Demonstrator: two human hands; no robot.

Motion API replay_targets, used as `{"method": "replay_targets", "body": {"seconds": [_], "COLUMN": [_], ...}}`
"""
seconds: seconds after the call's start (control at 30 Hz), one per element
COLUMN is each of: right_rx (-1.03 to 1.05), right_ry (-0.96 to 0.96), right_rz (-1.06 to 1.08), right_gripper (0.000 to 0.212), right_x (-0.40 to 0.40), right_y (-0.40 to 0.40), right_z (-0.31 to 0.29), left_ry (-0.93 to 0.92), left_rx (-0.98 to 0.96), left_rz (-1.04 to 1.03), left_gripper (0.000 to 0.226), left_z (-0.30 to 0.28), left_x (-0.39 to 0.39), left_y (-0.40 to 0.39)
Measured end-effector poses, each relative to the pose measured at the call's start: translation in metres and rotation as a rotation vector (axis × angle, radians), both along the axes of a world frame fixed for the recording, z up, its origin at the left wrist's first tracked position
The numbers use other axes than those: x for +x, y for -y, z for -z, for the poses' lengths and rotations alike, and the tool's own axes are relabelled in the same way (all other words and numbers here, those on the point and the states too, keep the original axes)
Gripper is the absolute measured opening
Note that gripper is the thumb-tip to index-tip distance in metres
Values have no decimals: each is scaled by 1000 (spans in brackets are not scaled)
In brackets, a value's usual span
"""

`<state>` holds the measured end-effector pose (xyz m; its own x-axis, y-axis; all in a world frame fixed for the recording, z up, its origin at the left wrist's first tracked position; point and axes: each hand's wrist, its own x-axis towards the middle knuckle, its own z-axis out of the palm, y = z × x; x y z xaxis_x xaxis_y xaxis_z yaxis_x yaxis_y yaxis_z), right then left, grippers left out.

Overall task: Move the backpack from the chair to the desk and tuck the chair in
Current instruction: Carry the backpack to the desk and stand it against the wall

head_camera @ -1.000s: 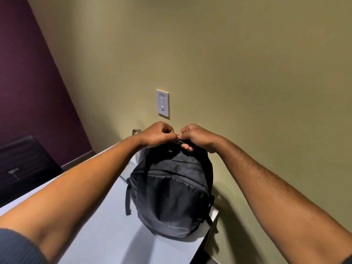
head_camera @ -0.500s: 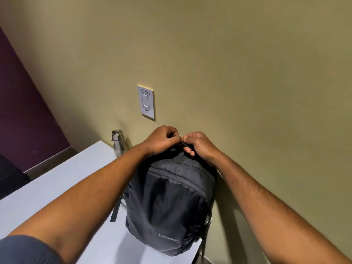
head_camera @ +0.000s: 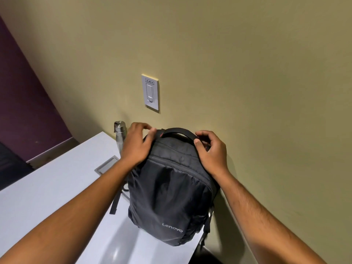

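Note:
The black Lenovo backpack (head_camera: 169,197) stands upright on the white desk (head_camera: 47,187), at its right end, with its back against the wall. Its carry handle (head_camera: 177,131) arches free at the top. My left hand (head_camera: 136,145) rests on the bag's top left shoulder with the fingers spread. My right hand (head_camera: 211,151) touches the top right corner beside the handle's end, fingers loosely curled and apart. Neither hand grips the handle. No chair can be made out clearly.
A steel bottle (head_camera: 120,134) stands on the desk just left of the bag, behind my left hand. A grey cable hatch (head_camera: 106,166) is set into the desktop. A light switch (head_camera: 150,92) is on the wall above. A dark object (head_camera: 9,164) sits at the far left.
Both hands have let go of the carry handle and moved apart to the bag's top corners. The backpack has settled upright against the wall.

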<state>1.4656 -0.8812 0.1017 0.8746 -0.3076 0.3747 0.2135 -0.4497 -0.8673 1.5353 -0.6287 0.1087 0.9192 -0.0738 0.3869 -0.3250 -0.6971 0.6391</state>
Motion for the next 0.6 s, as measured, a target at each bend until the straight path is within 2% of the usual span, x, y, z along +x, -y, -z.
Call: {"method": "replay_targets", "body": {"seconds": [0.1, 0.23, 0.3, 0.4, 0.47, 0.53, 0.6], "right_rx": [-46, -3, 0, -54, -117, -214, -333], "right_ry": [8, 8, 19, 55, 83, 112, 143], "right_rz": [13, 28, 2, -61, -90, -119, -149], "right_gripper": [34, 42, 48, 60, 66, 71, 71], "right_x": [-16, -39, -51, -63, -67, -69, -69], "right_y": [3, 2, 3, 3, 3, 2, 1], "right_z": [4, 16, 25, 36, 41, 43, 44], "left_ry": [-144, -414, -604, -949, -1186, -1388, -1448], "left_rx": [-195, -351, -478, -798, -1027, -1165, -1290], "left_rz": [-217, -411, -550, -762, -721, -627, -584], "left_gripper": [51, 63, 66, 89, 107, 126, 134], "left_z": [30, 82, 113, 145, 154, 159, 159], "left_x": [-14, -36, -52, -87, -109, -127, -137], "left_y": [-23, -41, -41, -33, -25, -13, 1]}}
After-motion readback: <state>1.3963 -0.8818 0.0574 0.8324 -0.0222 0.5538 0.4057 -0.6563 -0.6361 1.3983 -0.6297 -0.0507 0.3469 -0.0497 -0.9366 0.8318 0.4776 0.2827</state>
